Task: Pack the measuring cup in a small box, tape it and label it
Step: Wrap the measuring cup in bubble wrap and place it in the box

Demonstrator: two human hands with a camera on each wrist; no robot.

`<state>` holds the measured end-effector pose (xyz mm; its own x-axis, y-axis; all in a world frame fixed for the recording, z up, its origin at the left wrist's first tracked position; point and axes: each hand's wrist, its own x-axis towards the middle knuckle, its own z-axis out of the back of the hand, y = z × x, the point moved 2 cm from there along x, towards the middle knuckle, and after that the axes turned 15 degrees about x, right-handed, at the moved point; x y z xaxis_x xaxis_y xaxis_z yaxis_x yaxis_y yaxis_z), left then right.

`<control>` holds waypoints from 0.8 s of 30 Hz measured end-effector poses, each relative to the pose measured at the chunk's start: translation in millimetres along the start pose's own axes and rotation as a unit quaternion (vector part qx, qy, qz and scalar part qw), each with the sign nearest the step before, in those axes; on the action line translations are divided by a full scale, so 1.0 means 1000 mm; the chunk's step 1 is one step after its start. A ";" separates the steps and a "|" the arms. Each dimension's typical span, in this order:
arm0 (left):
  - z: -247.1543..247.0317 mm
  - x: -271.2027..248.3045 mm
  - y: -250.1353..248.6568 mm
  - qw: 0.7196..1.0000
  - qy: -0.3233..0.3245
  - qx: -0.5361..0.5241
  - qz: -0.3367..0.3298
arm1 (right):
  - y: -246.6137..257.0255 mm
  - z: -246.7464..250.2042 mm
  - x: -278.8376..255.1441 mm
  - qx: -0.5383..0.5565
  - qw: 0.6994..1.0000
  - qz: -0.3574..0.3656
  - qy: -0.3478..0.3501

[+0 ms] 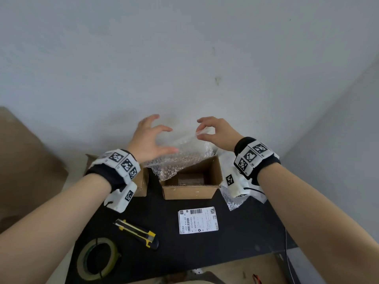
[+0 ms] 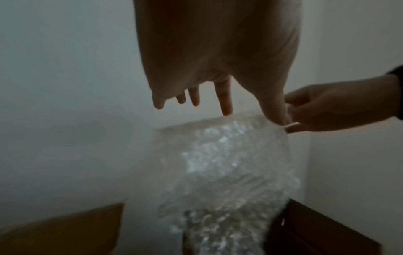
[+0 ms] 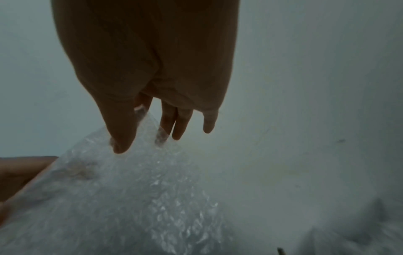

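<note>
Both hands lift a sheet of bubble wrap above the open small box.

From the head view, the right hand (image 1: 217,134) pinches the top edge of the bubble wrap (image 1: 180,158), the left hand (image 1: 148,138) is spread loosely, thumb touching the sheet, over the small box (image 1: 191,191); a label (image 1: 198,220), utility knife (image 1: 136,232) and tape roll (image 1: 98,259) lie on the black table (image 1: 235,242). The measuring cup is nowhere I can make out. The left wrist view shows straight fingers (image 2: 224,101) above the sheet. The right wrist view shows the thumb (image 3: 122,131) gripping it.
</note>
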<state>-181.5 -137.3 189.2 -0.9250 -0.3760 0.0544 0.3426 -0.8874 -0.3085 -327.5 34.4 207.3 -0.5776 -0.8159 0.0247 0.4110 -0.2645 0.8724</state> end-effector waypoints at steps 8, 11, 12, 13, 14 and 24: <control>-0.001 0.009 -0.017 0.989 -0.055 -0.133 -0.020 | 0.003 0.001 0.001 0.074 0.992 -0.065 -0.079; 0.003 0.009 -0.013 0.969 -0.080 -0.234 0.010 | -0.017 -0.007 -0.003 0.139 0.975 -0.157 -0.068; 0.004 0.008 -0.012 0.955 -0.081 -0.284 0.029 | -0.023 -0.011 -0.005 0.194 0.964 -0.175 -0.059; 0.003 0.007 -0.012 0.938 -0.080 -0.334 0.048 | -0.027 -0.015 -0.007 0.264 0.945 -0.189 -0.049; 0.003 0.006 -0.012 0.922 -0.078 -0.375 0.063 | -0.031 -0.020 -0.009 0.329 0.923 -0.196 -0.037; -0.014 -0.002 -0.001 0.894 -0.044 -0.425 0.134 | -0.035 -0.032 -0.018 0.458 0.860 -0.220 0.033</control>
<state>-182.6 -132.4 176.1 -0.7985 -0.5982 -0.0667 0.2677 -0.2536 -0.9295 -308.8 42.2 160.9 -0.4820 -0.7754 -0.4079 -0.5837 -0.0631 0.8095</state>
